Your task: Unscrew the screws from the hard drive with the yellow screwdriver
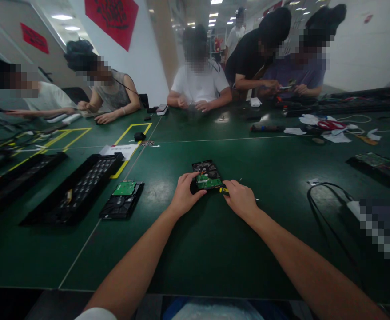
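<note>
A black hard drive [207, 174] with a green circuit board on top lies on the green table [188, 249] in front of me. My left hand [185, 194] grips its near left corner, fingers curled around the edge. My right hand [240, 198] is closed on a small tool with a yellow and black handle [224, 190], whose tip rests at the drive's near right corner. A thin metal pin or screw lies just right of that hand.
A second hard drive [123, 200] and two long black trays [78, 186] lie to the left. Black cables [324, 209] and a power strip sit at right, another drive [376, 164] further right. Several people work along the far side; a hand shows at the left edge.
</note>
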`<state>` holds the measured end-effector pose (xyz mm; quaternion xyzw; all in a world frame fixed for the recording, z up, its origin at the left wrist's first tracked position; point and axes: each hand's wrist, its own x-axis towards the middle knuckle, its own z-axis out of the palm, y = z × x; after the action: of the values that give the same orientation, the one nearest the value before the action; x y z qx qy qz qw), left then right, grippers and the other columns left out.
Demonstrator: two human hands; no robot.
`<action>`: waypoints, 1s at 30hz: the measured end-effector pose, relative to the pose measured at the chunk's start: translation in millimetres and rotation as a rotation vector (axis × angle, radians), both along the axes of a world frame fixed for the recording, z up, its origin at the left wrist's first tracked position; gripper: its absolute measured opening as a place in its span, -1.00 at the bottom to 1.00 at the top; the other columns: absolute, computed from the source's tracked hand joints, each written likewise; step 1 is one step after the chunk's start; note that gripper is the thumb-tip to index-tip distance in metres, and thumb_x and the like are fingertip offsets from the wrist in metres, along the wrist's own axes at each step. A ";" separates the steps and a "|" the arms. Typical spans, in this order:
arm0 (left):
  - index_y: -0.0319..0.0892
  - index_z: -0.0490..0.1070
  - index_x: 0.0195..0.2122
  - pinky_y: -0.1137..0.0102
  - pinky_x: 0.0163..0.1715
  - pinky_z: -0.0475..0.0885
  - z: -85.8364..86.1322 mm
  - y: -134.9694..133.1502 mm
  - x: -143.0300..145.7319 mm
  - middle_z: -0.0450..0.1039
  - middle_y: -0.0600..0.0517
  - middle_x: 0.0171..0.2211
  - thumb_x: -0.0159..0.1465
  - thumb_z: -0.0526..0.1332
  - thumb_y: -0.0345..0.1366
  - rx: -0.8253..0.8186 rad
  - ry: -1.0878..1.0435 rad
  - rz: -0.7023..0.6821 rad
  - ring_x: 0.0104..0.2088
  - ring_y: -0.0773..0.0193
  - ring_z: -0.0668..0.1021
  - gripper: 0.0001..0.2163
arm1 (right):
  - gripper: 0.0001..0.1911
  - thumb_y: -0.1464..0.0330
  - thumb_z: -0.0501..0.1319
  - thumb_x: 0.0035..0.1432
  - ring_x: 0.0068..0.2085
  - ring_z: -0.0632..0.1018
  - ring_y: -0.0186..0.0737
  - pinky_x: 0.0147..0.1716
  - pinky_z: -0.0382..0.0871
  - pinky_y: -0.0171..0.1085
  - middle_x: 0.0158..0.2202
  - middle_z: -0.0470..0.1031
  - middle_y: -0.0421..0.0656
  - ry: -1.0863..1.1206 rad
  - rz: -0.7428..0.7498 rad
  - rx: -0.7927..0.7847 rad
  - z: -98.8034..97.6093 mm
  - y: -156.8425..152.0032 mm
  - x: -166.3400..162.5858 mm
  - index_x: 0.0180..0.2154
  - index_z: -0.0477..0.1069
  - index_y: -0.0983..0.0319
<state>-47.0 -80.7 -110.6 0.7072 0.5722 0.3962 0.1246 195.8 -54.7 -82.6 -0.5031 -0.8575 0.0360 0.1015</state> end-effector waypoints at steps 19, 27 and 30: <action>-0.02 0.35 0.26 -0.02 0.26 0.38 -3.5 2.0 -2.0 0.40 -0.12 0.16 0.22 0.45 -0.22 0.021 0.040 0.010 0.21 -0.03 0.42 -0.41 | -0.62 0.42 0.26 0.32 -0.06 0.64 -0.02 -0.14 0.53 -0.16 0.05 0.57 0.01 -0.009 0.001 0.001 -2.5 1.3 0.0 0.15 0.43 0.25; -0.05 0.52 0.05 -0.04 0.19 0.43 -1.0 0.9 0.3 0.45 -0.10 0.10 0.28 0.40 -0.24 0.136 0.182 -0.043 0.17 -0.03 0.42 -0.69 | -0.62 0.41 0.26 0.32 -0.03 0.64 0.00 -0.13 0.54 -0.14 0.06 0.56 0.03 0.004 0.007 -0.016 -1.2 2.2 -0.3 0.15 0.42 0.26; -0.06 0.53 0.05 -0.04 0.19 0.43 0.2 0.6 1.0 0.45 -0.10 0.10 0.28 0.40 -0.23 0.128 0.193 -0.035 0.17 -0.04 0.41 -0.69 | -0.62 0.42 0.25 0.32 -0.03 0.64 0.00 -0.12 0.55 -0.12 0.07 0.56 0.04 0.010 0.015 -0.019 -1.2 2.1 -0.2 0.16 0.42 0.28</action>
<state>-46.0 -80.1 -110.4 0.7584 0.5428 0.3597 0.0301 195.6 -52.6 -83.8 -0.4972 -0.8604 0.0475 0.1009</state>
